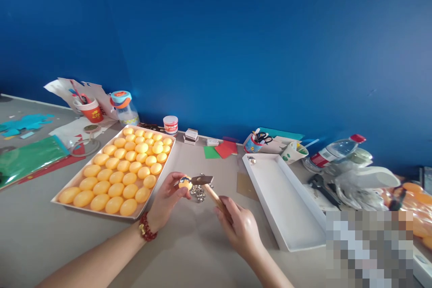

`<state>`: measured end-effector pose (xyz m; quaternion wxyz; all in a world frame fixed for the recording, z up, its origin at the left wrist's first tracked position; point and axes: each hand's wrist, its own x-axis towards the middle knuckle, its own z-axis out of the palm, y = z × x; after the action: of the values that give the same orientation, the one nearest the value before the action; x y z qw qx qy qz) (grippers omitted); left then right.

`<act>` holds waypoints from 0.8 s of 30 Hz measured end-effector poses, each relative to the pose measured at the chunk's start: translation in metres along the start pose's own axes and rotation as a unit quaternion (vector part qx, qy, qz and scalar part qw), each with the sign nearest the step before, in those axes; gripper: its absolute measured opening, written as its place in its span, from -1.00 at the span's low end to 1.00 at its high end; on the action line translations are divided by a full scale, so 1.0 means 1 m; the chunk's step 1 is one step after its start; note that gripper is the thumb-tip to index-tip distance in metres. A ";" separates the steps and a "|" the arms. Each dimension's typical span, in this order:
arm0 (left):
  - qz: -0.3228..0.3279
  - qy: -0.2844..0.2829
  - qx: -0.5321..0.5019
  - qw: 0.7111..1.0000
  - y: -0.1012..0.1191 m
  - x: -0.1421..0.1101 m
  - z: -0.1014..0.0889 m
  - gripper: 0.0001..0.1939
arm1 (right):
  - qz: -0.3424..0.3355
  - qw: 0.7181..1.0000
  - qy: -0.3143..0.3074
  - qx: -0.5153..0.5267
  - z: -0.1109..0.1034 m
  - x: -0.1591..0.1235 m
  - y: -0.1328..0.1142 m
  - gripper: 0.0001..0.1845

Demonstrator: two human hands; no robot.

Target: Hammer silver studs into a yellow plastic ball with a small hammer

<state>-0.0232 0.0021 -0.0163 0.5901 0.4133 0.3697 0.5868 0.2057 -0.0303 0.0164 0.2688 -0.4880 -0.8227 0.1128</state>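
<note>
My left hand [170, 198] pinches an orange ping-pong ball [184, 183] between thumb and fingers, with something dark and shiny on its upper side that I cannot make out. My right hand [238, 222] is wrapped round the wooden handle of a hammer [213, 197]. The hammer's metal head reaches the right side of the ball; whether the two touch is not clear. Below the head lies a small pile of shiny metal pieces [198, 194] on the grey table. Left of my left hand stands a shallow tray [97, 213] filled with rows of orange balls.
A long white tray [290, 207] lies to the right, one shiny item [251, 160] in its far corner. Red paper [226, 149], green paper [212, 152] and a jar [170, 125] sit near the blue wall. A plastic bottle [334, 150] leans at right; a cup of tools [90, 110] stands at left.
</note>
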 end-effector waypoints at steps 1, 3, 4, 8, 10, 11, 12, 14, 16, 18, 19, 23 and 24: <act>0.000 0.000 0.000 1.000 0.000 0.000 0.000 -0.72 | 0.001 1.000 -0.003 0.001 0.001 0.000 0.000 -0.84; 0.002 0.001 -0.002 1.000 0.000 0.000 0.000 -0.71 | 0.003 1.000 -0.012 0.001 0.002 -0.001 0.001 -0.84; 0.003 0.001 -0.003 1.000 0.000 0.000 0.000 -0.71 | 0.004 1.000 -0.015 0.001 0.002 -0.001 0.001 -0.84; 0.001 0.000 -0.007 1.000 0.001 0.000 0.001 -0.69 | 0.005 1.000 0.001 0.002 0.002 -0.002 0.003 -0.82; -0.002 -0.005 -0.006 1.000 0.001 0.000 0.001 -0.69 | 0.005 1.000 0.008 0.003 0.001 -0.002 0.004 -0.82; -0.003 -0.006 -0.004 1.000 0.001 0.000 0.001 -0.70 | 0.004 1.000 0.007 0.002 0.001 -0.001 0.004 -0.82; -0.003 -0.007 -0.003 1.000 0.001 0.000 0.001 -0.70 | 0.004 1.000 0.004 0.000 0.001 -0.001 0.003 -0.83; -0.001 -0.005 0.000 1.000 0.001 0.000 0.001 -0.72 | 0.002 1.000 -0.007 -0.004 0.001 0.000 0.003 -0.83; 0.002 -0.003 0.003 1.000 0.001 0.000 0.000 -0.72 | 0.000 1.000 -0.013 -0.004 0.002 0.000 0.002 -0.84; 0.007 -0.004 0.003 1.000 0.001 0.000 -0.001 -0.71 | 0.000 1.000 -0.007 -0.001 0.001 0.000 0.002 -0.83; 0.009 -0.005 0.003 1.000 0.000 0.000 -0.001 -0.70 | 0.002 1.000 -0.001 0.002 0.001 0.000 0.002 -0.83; 0.009 -0.008 0.018 1.000 -0.001 0.000 -0.002 -0.69 | 0.006 1.000 0.014 0.014 0.000 -0.001 0.002 -0.83; 0.009 -0.006 0.021 1.000 -0.001 0.001 -0.002 -0.68 | 0.003 1.000 0.015 0.016 0.000 -0.001 0.002 -0.83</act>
<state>-0.0251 0.0028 -0.0179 0.5777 0.4326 0.3749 0.5819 0.2076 -0.0305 0.0151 0.2883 -0.4881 -0.8151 0.1196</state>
